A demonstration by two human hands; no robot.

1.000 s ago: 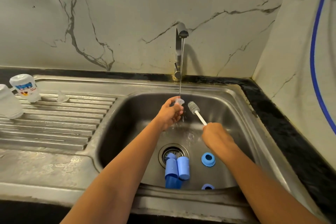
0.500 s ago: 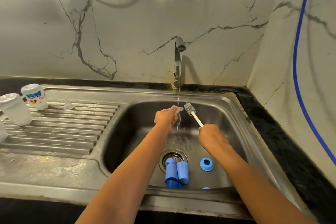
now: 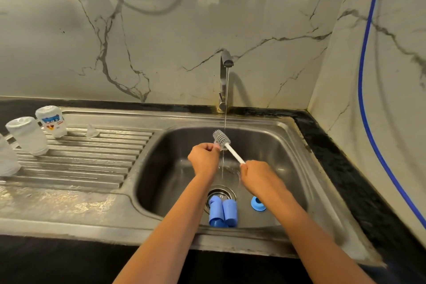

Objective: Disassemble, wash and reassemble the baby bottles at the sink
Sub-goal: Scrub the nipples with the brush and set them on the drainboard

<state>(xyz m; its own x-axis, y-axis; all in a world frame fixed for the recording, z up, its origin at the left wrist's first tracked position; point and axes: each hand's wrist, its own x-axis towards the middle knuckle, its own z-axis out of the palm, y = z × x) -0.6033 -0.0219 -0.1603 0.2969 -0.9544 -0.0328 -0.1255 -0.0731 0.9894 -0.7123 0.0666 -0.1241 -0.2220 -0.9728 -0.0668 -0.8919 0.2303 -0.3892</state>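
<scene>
Over the steel sink (image 3: 288, 145), my left hand (image 3: 204, 159) pinches a small clear bottle teat (image 3: 217, 145), mostly hidden by the fingers. My right hand (image 3: 255, 175) grips the white handle of a bottle brush (image 3: 222, 139), whose grey bristled head lies against the teat. Water runs in a thin stream from the tap (image 3: 224, 69) just right of the brush head. On the sink floor near the drain lie two blue caps (image 3: 223, 212) and a blue collar ring (image 3: 258, 203).
On the ribbed draining board (image 3: 92, 159) at left stand upturned clear bottles (image 3: 27, 135), one with a printed label (image 3: 51, 121), and a loose clear teat (image 3: 92, 132). Marble walls close in behind and on the right, where a blue hose (image 3: 366, 99) hangs.
The brush head has moved left from beside the water stream onto the teat in my left hand. The teat has come out from under the stream. The view has tilted upward.
</scene>
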